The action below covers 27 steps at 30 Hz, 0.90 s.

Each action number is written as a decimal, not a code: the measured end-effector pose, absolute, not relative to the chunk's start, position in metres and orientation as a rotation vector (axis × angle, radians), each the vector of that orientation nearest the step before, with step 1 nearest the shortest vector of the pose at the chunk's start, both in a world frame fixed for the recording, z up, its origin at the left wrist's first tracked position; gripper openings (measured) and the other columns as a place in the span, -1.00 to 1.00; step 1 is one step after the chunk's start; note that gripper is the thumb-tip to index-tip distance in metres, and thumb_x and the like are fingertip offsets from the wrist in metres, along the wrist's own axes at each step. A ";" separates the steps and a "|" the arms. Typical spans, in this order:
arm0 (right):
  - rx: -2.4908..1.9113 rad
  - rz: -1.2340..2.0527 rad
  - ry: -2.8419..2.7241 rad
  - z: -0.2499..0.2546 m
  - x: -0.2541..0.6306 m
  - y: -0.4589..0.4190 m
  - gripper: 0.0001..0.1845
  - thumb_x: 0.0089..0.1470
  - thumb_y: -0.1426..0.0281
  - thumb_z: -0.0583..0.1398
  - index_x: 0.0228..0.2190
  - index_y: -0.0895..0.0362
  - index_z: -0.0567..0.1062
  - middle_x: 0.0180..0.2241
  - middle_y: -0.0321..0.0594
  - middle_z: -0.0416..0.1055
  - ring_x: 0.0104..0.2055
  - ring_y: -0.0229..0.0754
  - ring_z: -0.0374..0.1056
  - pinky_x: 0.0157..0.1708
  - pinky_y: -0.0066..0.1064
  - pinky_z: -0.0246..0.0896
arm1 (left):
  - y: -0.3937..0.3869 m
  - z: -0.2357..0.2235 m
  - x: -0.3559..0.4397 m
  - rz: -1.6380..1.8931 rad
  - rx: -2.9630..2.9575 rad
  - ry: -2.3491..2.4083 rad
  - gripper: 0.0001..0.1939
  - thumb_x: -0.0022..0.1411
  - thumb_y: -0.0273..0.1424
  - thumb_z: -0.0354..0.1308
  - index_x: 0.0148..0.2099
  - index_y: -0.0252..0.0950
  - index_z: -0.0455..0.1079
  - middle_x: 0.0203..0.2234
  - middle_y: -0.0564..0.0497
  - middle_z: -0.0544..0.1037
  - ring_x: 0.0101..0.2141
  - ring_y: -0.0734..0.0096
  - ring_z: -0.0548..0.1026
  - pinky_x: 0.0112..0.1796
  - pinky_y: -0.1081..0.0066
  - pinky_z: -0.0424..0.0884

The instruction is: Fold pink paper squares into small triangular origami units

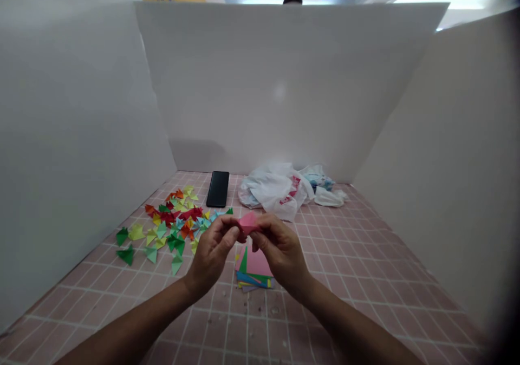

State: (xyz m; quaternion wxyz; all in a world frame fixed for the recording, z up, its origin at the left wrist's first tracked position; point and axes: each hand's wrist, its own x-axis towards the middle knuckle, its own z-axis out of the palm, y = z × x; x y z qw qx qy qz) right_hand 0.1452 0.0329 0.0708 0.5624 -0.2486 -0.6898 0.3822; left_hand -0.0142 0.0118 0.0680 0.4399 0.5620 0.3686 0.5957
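Observation:
A small folded piece of pink paper [248,222] is held up between my two hands, above the table. My left hand [214,250] pinches its left side between thumb and fingers. On the other side, my right hand [282,251] grips it with the thumb in front and the fingers curled behind. Below the hands lies a stack of coloured paper sheets [255,267], with pink on top and green, blue, yellow and purple edges showing. Part of the stack is covered by my right hand.
Many folded paper pieces [175,242] in green, yellow, red, orange and blue spread over the left of the tiled-pattern table [345,278]. Behind them lies a black phone [218,189]. White plastic bags [276,186] sit at the back. White panels [260,83] enclose three sides.

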 end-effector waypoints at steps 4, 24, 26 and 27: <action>-0.576 0.667 -1.728 0.072 0.149 0.040 -0.89 0.22 0.50 0.21 -0.28 0.07 0.53 -0.31 -0.23 0.40 -0.31 -0.21 0.37 -0.38 -0.37 0.31 | 0.021 0.078 -0.015 1.504 1.392 0.799 -0.66 0.24 -0.35 0.28 0.04 -0.21 0.36 -0.21 0.01 0.53 -0.22 0.41 0.52 -0.17 0.44 0.47; -0.662 0.584 -1.940 0.061 0.147 0.046 -0.83 0.26 0.55 0.12 -0.35 0.16 0.49 -0.50 -0.26 0.43 -0.43 -0.24 0.38 -0.40 -0.42 0.25 | 0.021 0.073 -0.023 1.251 1.290 1.133 -0.87 0.21 -0.34 0.24 -0.27 -0.31 0.47 -0.41 0.04 0.54 -0.37 0.46 0.52 -0.30 0.44 0.46; -0.699 0.609 -1.936 0.060 0.147 0.043 -0.83 0.26 0.54 0.12 -0.36 0.16 0.48 -0.50 -0.27 0.43 -0.45 -0.26 0.39 -0.42 -0.44 0.25 | 0.020 0.072 -0.022 1.255 1.291 1.151 -0.87 0.20 -0.34 0.23 -0.28 -0.32 0.46 -0.42 0.04 0.53 -0.39 0.46 0.51 -0.31 0.43 0.47; -0.719 0.624 -1.921 0.059 0.146 0.042 -0.84 0.26 0.53 0.13 -0.36 0.15 0.48 -0.50 -0.28 0.43 -0.47 -0.27 0.40 -0.44 -0.45 0.25 | 0.019 0.072 -0.022 1.260 1.294 1.156 -0.87 0.20 -0.34 0.23 -0.28 -0.32 0.45 -0.42 0.04 0.53 -0.39 0.46 0.51 -0.32 0.43 0.46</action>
